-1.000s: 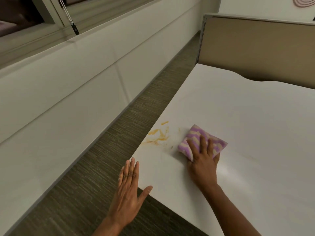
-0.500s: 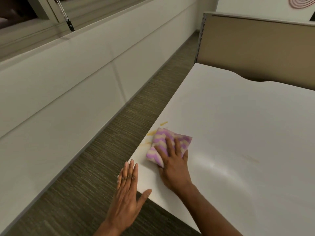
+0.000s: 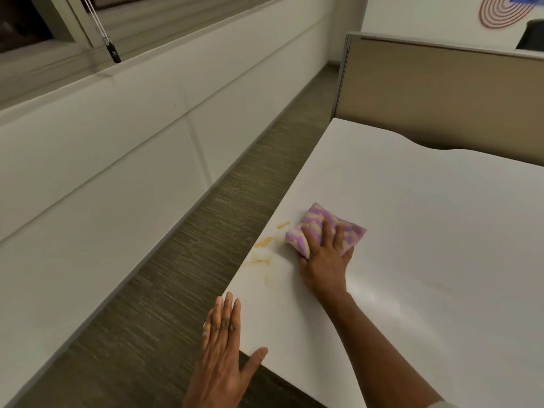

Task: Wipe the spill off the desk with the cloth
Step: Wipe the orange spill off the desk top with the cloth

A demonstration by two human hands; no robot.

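Observation:
A folded purple-and-cream cloth (image 3: 316,220) lies on the white desk (image 3: 426,245) near its left edge. My right hand (image 3: 323,260) presses flat on the cloth, fingers spread over it. Just left of the cloth, thin orange smears of the spill (image 3: 263,251) streak the desk edge, fainter toward the front. My left hand (image 3: 222,348) rests open at the desk's near left corner, fingers together and thumb out on the surface, holding nothing.
A tan partition panel (image 3: 441,92) stands along the desk's far edge. Left of the desk runs a strip of dark carpet (image 3: 191,275), then a white wall ledge (image 3: 103,172) under a window with a hanging blind cord (image 3: 113,53).
My right hand first slid the cloth left over the spill, then back to the right. The orange marks are thinner and more smeared than before. My left hand stayed in place.

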